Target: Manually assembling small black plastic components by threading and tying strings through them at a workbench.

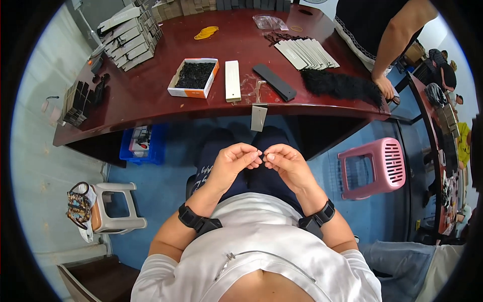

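Above my lap, my left hand (235,160) and my right hand (283,161) are held close together. Thumb and forefinger are pinched on each; anything between them is too small to make out. Just beyond them, a grey card tag (258,118) hangs at the table's front edge, below a bent metal wire frame (260,89). On the tabletop, a stack of cream card strips (232,80) lies left of a stack of dark grey strips (274,82). Farther left, an open white and orange box (193,78) holds a mass of small black pieces.
Fanned white tags (307,54) and a bundle of black strings (343,86) lie at right, near another person's hand (383,87). Piled tags (128,40) stand at far left, yellow rubber bands (206,32) at the back. A pink stool (373,167) and a white stool (116,207) flank me.
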The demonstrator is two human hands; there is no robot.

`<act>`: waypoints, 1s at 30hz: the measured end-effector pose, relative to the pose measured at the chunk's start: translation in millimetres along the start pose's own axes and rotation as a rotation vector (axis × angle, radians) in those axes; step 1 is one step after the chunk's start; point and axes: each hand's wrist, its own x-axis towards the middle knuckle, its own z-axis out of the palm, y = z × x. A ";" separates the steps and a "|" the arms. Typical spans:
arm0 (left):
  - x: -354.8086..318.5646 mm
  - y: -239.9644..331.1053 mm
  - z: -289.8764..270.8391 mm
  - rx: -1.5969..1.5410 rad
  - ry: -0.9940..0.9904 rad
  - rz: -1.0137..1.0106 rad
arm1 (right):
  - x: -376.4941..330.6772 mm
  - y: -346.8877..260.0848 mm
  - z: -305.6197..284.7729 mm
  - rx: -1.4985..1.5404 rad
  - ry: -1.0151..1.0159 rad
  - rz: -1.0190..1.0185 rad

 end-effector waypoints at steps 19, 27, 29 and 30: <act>8.9 -17.5 -5.5 -0.144 0.009 -0.048 | 19.5 5.4 2.9 -0.136 -0.021 -0.031; 5.5 -26.8 -14.6 -0.255 -0.062 -0.142 | 17.7 4.8 2.8 -0.168 -0.036 0.047; 5.3 -26.8 -13.8 -0.260 -0.083 -0.134 | 17.3 8.4 0.3 -0.081 -0.039 0.097; 5.0 -26.1 -12.0 -0.259 -0.080 -0.105 | 17.1 8.3 0.3 -0.083 -0.039 0.097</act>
